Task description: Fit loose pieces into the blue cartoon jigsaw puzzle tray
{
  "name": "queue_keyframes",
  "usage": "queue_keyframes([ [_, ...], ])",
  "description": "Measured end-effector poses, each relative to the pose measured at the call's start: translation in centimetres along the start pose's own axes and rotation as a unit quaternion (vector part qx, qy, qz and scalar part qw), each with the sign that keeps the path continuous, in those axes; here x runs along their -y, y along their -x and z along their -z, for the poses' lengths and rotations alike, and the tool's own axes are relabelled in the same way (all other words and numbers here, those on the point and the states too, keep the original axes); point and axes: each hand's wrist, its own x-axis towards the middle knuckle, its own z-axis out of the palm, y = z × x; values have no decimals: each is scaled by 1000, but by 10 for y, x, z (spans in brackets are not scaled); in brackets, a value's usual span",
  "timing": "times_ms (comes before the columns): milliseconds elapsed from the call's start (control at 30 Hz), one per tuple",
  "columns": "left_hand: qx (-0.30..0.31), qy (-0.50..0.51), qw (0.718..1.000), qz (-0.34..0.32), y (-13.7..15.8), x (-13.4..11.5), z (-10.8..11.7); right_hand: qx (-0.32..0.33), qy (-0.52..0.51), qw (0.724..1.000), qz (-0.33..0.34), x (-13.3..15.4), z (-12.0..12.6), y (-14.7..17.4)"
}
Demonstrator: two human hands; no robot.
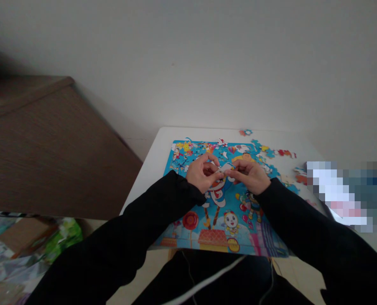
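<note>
Holding a small pale cardboard puzzle piece (pixel 225 167) between both hands, just above the middle of a large blue cartoon jigsaw puzzle board (pixel 220 220). Mostly white, with a hint of blue at one edge; too small and too covered by fingers to make out its print. Pinched at its left end by the thumb and fingertips of the left hand (pixel 202 173), at its right end by those of the right hand (pixel 251 176). Both hands close together, knuckles turned up, fingers curled inward toward each other, nearly touching across the piece. Wrists in black sleeves, forearms angled in from the lower corners. Lying flat on a white worktop (pixel 150 163), with its near edge overhanging, the bright board printed with cartoon figures and balloons. Scattered near the far right corner, loose coloured puzzle pieces (pixel 279 152).
</note>
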Motion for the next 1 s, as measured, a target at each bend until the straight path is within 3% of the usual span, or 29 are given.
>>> queue_keyframes([
  [233,-6,34,999,29,1,-1,-2,-45,58,996,58,6,3,2],
  [500,-18,75,995,58,0,4,-1,-29,37,998,51,0,0,1],
  [667,-31,76,996,38,2,4,-4,-21,28,999,20,1,-4,2],
  [833,-35,57,998,24,0,5,-6,-62,51,996,48,4,-12,4],
  [1000,-27,21,999,-20,2,3,-5,-60,56,995,50,5,-15,6],
])
